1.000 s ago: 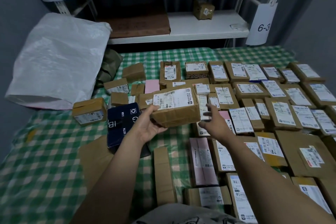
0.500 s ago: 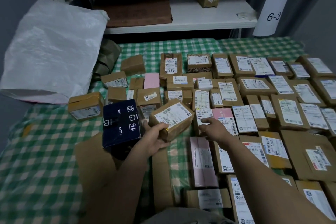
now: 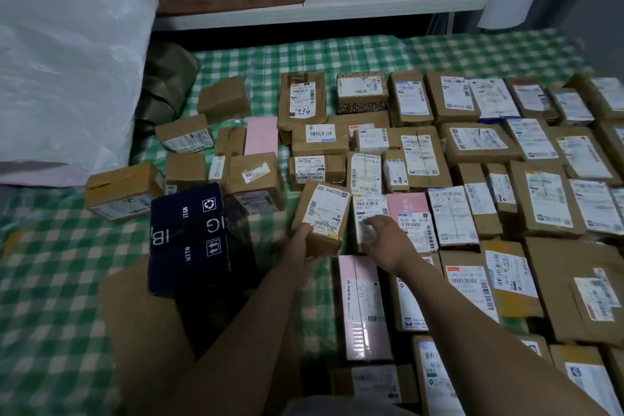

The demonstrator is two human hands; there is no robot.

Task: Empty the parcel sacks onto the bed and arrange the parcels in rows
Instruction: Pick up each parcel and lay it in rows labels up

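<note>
Left hand [image 3: 299, 246]: gripping near end of brown parcel [image 3: 326, 209] | Right hand [image 3: 385, 236]: on white-labelled parcel [image 3: 369, 206] just right; grip blurred, cannot tell

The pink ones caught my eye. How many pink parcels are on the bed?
3: one pink parcel far back on the left, one just right of the right hand, one long one between the forearms. Others may lie hidden.
</note>
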